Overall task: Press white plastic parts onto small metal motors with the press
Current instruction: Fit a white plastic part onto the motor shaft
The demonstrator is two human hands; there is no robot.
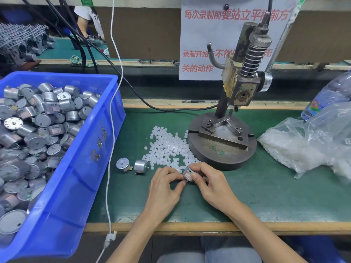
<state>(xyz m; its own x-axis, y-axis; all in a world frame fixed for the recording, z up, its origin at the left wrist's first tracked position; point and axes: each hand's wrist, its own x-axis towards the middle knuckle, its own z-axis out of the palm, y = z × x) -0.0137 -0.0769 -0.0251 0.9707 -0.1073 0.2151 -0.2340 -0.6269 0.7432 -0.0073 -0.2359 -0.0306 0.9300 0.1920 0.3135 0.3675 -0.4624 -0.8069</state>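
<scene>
The white part is best going on square to the shaft before the motor (188, 174) is heading to the press (222, 147). The right hand (210, 185) is curling its grip round this small silver, red-labelled motor, low over the worktop (266, 196) beside the pile of white parts (169, 149). The left hand (163, 188) is pinching at its end, on what I cannot tell.

I'm at a factory assembly bench (266, 196) topped with green mat. On it are a blue bin (98, 130) heaped with motors (38, 120), a press (237, 88) and a bag (326, 126) of white parts (281, 147). A printed notice (209, 35) hangs on the divider (144, 31). Past it, another worker (87, 21) stands at the next bench beside stacked metal housings (22, 40).
</scene>
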